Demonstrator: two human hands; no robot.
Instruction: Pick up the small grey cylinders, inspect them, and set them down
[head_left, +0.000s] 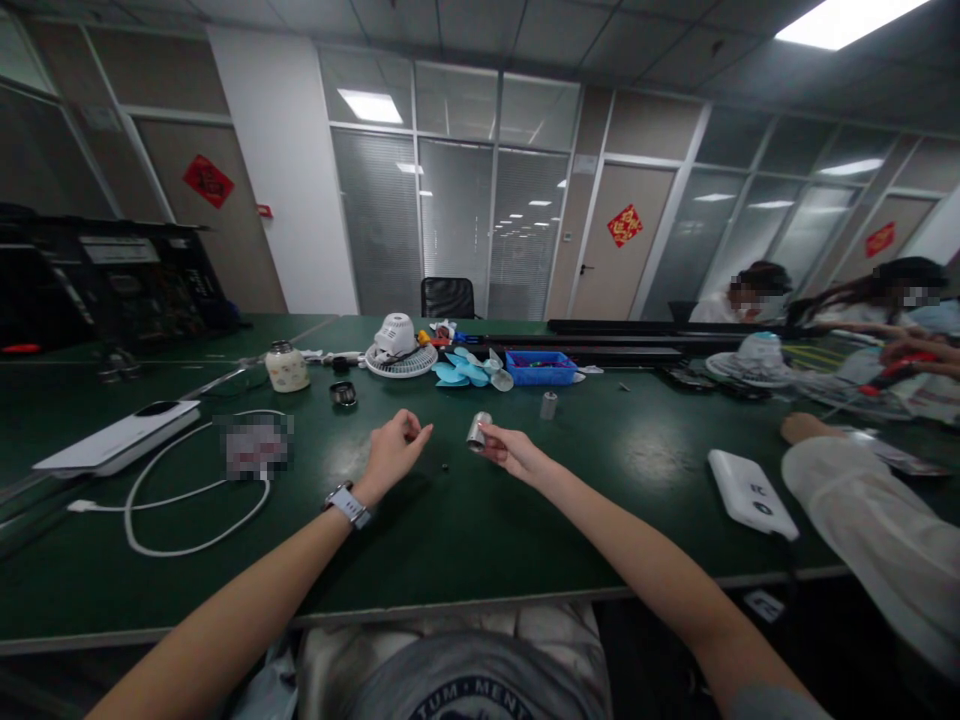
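My right hand (516, 452) pinches a short silver metal cylinder (477, 430) between thumb and fingers, tilted a little above the table. My left hand (397, 447), with a watch (349, 503) on its wrist, hovers to the left of the cylinder. Its fingers are loosely curled and the thumb points right, apart from them; I see nothing in it. A tiny dark piece (445, 467) lies on the green table (480, 550) between my hands. Beyond my right hand, a second silver cylinder (548, 405) stands upright.
Farther back are a white fan body (395, 340), light-blue fan blades (461, 368) and a blue tray (541, 368). A patterned jar (287, 367) and a white cable (172, 550) lie left. A white power bank (752, 494) and a co-worker's sleeve (862, 510) are at right.
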